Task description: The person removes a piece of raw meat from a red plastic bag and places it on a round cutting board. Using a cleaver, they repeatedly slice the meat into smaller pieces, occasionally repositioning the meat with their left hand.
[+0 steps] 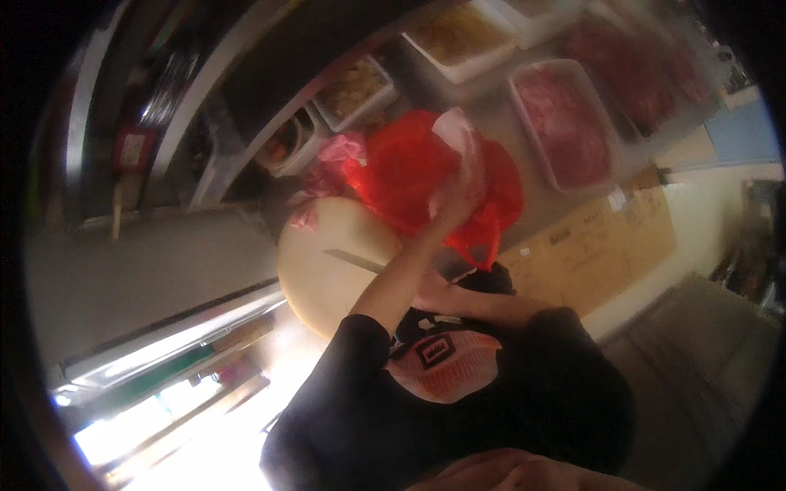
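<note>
My left hand (460, 187) is blurred over a bunched red plastic bag (399, 156). A whitish piece (453, 129) shows at its far end; I cannot tell what it is or whether the fingers grip it. Beneath my left forearm, my right hand (437, 293) is closed at the end of a knife (353, 260), whose handle is mostly hidden. The blade lies over a thick, round, pale chopping board (319, 282). Pink plastic (341, 150) is crumpled at the board's far edge, against the red bag.
A white tub of raw red meat (565, 126) stands far right, with more meat (632, 80) beyond. Tubs of pale food (353, 92) and yellowish food (460, 34) stand at the back. Flattened cardboard (595, 236) lies to the right. A grey counter (153, 270) extends left.
</note>
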### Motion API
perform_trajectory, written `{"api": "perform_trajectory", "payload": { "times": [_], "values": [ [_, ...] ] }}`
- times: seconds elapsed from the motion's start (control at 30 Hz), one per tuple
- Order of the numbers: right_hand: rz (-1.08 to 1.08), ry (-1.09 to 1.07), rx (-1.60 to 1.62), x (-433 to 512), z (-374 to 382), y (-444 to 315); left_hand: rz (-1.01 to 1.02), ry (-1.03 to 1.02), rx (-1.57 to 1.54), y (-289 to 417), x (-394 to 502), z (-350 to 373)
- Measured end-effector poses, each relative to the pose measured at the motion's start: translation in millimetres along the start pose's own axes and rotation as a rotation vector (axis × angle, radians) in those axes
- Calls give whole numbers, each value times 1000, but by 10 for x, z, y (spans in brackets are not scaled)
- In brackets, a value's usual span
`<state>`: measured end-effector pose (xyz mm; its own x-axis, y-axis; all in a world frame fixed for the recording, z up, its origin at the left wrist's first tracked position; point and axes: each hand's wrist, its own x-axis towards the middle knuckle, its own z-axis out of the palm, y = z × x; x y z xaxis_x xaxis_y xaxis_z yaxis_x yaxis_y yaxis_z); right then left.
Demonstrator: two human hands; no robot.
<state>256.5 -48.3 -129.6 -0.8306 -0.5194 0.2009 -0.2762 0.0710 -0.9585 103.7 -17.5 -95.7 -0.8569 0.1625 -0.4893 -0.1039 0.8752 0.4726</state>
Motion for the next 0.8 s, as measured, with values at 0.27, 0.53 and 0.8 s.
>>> {"api": "perform_trajectory", "payload": {
  "times": [0.27,0.53,0.8],
  "values": [
    [156,-221,239,15,-163,-123,125,311,17,-343,-75,353],
    [58,-371,-3,-46,122,218,52,20,-98,-469,-104,235],
    [52,-627,-536,49,-162,-134,-194,-231,-1179,-822,175,113]
  ]
}}
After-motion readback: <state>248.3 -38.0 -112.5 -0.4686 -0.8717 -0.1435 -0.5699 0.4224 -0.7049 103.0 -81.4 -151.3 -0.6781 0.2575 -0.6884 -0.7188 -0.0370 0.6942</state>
